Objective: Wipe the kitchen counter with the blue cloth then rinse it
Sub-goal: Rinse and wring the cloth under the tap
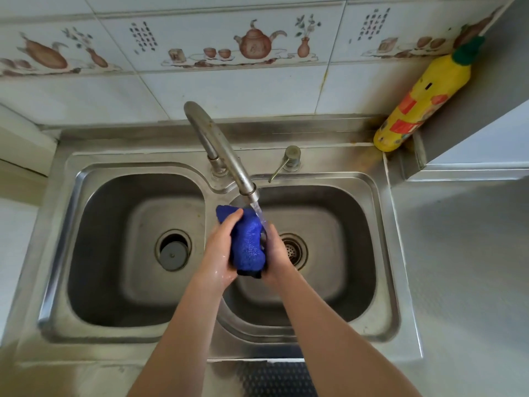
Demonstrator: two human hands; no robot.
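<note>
The blue cloth is bunched up between both my hands, above the divider and the right basin of the steel double sink. My left hand grips its left side, thumb over the top. My right hand grips its right side. Water runs from the faucet spout onto the cloth's upper right edge and my right hand. Both hands look wet.
The left basin holds a drain with a stopper; the right basin has a strainer drain. A soap dispenser pump stands behind the sink. A yellow bottle leans in the right corner. Grey counter extends right.
</note>
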